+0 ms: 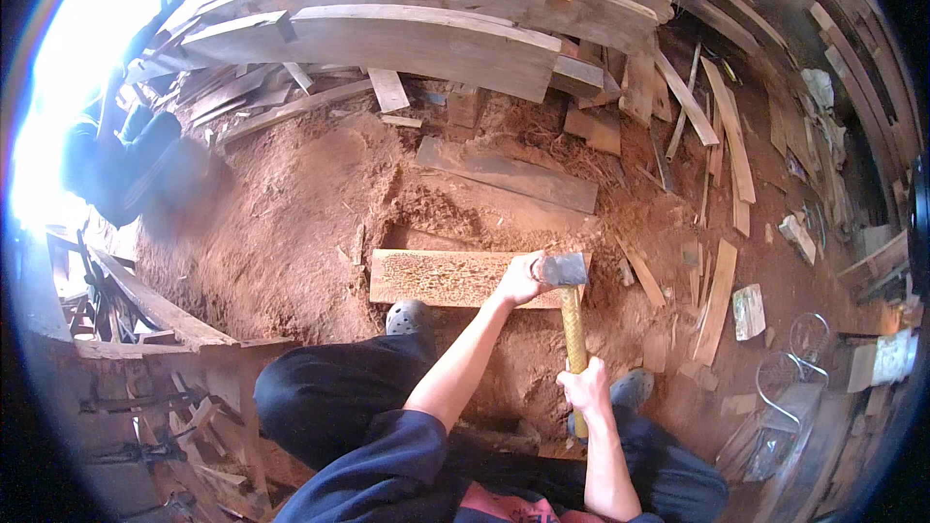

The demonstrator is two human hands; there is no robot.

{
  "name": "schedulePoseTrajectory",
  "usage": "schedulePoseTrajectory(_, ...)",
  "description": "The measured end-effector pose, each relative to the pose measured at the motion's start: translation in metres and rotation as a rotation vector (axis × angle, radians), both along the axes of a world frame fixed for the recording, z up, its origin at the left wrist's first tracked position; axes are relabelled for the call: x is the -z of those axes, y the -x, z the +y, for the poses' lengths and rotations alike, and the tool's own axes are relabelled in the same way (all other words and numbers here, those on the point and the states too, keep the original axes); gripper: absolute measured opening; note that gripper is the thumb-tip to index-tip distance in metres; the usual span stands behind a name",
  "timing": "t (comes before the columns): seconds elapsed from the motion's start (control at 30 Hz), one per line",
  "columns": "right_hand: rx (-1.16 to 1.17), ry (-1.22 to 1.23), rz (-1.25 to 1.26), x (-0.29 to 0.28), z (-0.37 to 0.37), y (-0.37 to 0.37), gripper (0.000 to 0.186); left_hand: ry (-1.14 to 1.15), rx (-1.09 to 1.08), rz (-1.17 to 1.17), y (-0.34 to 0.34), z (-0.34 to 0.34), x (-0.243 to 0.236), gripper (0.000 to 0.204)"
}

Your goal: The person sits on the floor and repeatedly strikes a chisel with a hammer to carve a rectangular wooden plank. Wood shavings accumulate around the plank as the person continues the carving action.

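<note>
My right hand (586, 387) is wrapped round the yellow patterned handle of a hammer-like tool (574, 329). Its broad grey metal head lies over the right end of a pale wooden board (436, 276). The board rests flat on the ground in front of my feet, and much of its upper face looks rough and pitted. Against the left side of the metal head, over the board, is my left hand (523, 278), with its fingers curled. What those fingers grip is hidden by the hand and the tool head.
A greyish plank (509, 174) lies just beyond the board on reddish, sawdust-like ground. Long stacked timbers (417, 44) stretch across the back. Loose wood strips (717, 300) and a wire-framed object (794, 368) are to the right. At far left, a blurred person in dark clothing (136, 165) is bent low.
</note>
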State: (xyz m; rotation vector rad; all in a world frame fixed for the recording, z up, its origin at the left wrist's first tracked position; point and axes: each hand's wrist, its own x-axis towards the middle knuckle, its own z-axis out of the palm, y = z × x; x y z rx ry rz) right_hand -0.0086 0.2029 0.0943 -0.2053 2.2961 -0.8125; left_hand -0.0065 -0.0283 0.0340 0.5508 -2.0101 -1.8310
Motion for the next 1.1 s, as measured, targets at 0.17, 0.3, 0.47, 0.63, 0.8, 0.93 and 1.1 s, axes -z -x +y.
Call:
schedulePoseTrajectory(0.17, 0.021, 0.058, -0.049, 0.009, 0.005, 0.002, 0.034, 0.019, 0.022, 0.036, 0.010, 0.003, 0.012, 0.027)
schedulePoseTrajectory(0.3, -0.001, 0.097, -0.007, 0.010, 0.015, 0.004, 0.027, 0.137, 0.024, -0.020, 0.017, 0.000, 0.025, 0.030)
schedulePoseTrajectory(0.47, 0.135, 0.578, -0.060, -0.108, -0.012, 0.009, 0.018, 0.233, 0.035, -0.085, 0.017, -0.003, 0.049, 0.037)
schedulePoseTrajectory(0.63, 0.176, 1.156, 0.217, -0.175, -0.035, 0.014, 0.029, 0.215, -0.040, -0.102, 0.012, -0.002, 0.054, 0.038)
schedulePoseTrajectory(0.8, 0.020, 0.439, 0.662, -0.066, -0.020, 0.015, 0.014, 0.091, 0.049, -0.035, 0.021, 0.001, 0.012, 0.028)
schedulePoseTrajectory(0.93, -0.023, -0.118, 0.366, -0.049, -0.013, 0.033, 0.014, 0.151, 0.034, 0.044, 0.023, 0.003, 0.028, 0.021)
schedulePoseTrajectory(1.1, 0.384, 0.734, 0.130, -0.141, -0.026, 0.025, 0.020, 0.159, -0.011, 0.023, 0.017, 0.001, 0.042, 0.022)
